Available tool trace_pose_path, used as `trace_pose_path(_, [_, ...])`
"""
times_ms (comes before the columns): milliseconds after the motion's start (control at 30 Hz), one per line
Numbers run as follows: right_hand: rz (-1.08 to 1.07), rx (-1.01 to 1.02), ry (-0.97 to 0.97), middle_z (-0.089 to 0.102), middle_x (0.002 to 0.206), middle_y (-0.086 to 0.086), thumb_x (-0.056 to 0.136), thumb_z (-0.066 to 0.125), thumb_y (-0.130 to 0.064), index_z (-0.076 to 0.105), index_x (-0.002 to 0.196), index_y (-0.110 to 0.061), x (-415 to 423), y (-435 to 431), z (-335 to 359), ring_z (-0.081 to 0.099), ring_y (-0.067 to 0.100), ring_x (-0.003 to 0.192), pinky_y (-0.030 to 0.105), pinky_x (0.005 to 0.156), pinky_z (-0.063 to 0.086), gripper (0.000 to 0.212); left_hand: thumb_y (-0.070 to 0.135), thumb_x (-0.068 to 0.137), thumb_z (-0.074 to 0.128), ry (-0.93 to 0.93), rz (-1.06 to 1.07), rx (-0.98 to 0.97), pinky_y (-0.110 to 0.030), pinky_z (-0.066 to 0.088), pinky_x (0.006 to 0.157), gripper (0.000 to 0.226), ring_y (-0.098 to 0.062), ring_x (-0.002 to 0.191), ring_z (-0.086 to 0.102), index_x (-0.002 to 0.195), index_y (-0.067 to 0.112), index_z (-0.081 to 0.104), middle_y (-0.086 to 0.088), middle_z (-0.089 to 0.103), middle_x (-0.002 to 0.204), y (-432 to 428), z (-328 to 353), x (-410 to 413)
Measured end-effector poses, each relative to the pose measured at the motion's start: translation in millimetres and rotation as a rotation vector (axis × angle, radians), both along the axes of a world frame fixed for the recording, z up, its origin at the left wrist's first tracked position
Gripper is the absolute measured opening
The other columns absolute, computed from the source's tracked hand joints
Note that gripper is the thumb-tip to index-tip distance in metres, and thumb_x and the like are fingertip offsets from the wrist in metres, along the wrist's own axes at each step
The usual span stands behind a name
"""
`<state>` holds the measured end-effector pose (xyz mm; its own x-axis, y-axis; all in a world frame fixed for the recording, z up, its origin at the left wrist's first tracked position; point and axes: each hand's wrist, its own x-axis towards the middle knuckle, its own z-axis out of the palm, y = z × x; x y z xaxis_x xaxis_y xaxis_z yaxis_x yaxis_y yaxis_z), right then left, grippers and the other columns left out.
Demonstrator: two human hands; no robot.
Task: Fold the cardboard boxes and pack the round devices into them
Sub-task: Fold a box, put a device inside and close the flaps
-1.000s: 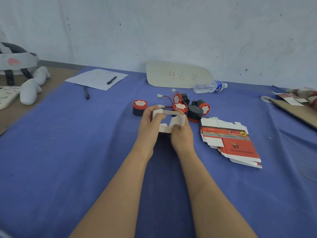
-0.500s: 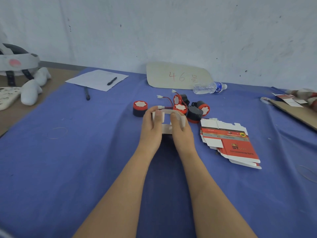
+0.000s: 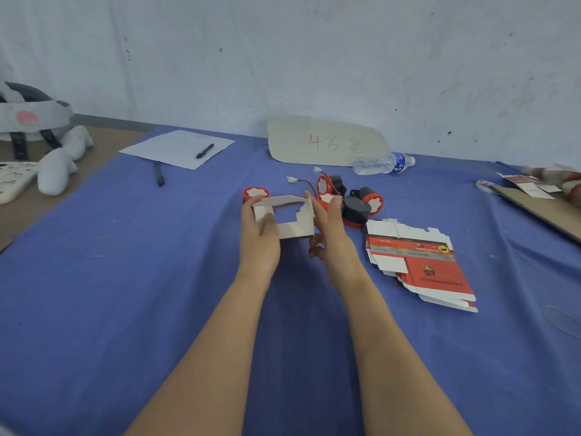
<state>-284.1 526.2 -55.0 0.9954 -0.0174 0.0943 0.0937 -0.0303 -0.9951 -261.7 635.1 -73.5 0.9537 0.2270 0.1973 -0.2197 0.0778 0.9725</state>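
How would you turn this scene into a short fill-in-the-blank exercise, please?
The left hand and right hand hold a half-folded box above the ____ cloth.
The pen lies on a sheet of ____.
The water bottle lies on its ____.
The flat boxes lie to the ____ of the hands.
Answers: blue; paper; side; right.

The single view comes from a wide-angle camera worn on the person's head. It looks forward and down across the blue-covered table [image 3: 125,309]. It sits close: both forearms rise from the bottom edge, and the left hand [image 3: 259,240] and right hand [image 3: 333,240] meet at a cardboard box [image 3: 295,229] near frame centre. A wall [image 3: 314,58] fills the upper third.
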Motion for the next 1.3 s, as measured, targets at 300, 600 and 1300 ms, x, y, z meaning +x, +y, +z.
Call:
trace_pose_path(300, [-0.335,-0.354,-0.168,0.06,0.097,-0.016,0.098,0.047,-0.03,0.047,0.121,-0.037,5.1,-0.3,-20.5,0.056,0.008,0.086,0.008,0.062,0.039,0.024,0.005,0.097,0.035,-0.038,-0.102,-0.026,-0.002,0.043,0.062,0.036,0.005,0.091,0.057,0.122,0.028,0.048,0.009,0.054,0.115,-10.3,2.9,-8.0])
trace_pose_path(600, [-0.07,-0.205,-0.18,0.055,0.117,-0.018,0.096,0.041,-0.002,0.057,0.12,-0.035,0.5,-0.8,-10.3,0.057,0.011,0.103,0.026,0.069,0.057,0.044,0.004,0.094,0.036,0.021,-0.092,-0.307,-0.027,0.046,0.094,0.041,-0.017,0.121,0.053,0.118,0.026,0.06,0.001,0.052,0.137,-1.9,11.8,-7.5])
trace_pose_path(1300, [-0.264,-0.346,-0.161,0.058,0.103,-0.011,0.086,0.067,-0.037,0.052,0.121,-0.034,2.5,3.1,-17.9,0.06,0.015,0.097,0.04,0.078,0.057,0.037,0.038,0.083,0.044,0.061,-0.22,-0.248,-0.017,0.052,0.065,0.03,0.001,0.071,0.065,0.085,0.044,0.073,0.016,0.071,0.08,-0.7,22.0,-17.1])
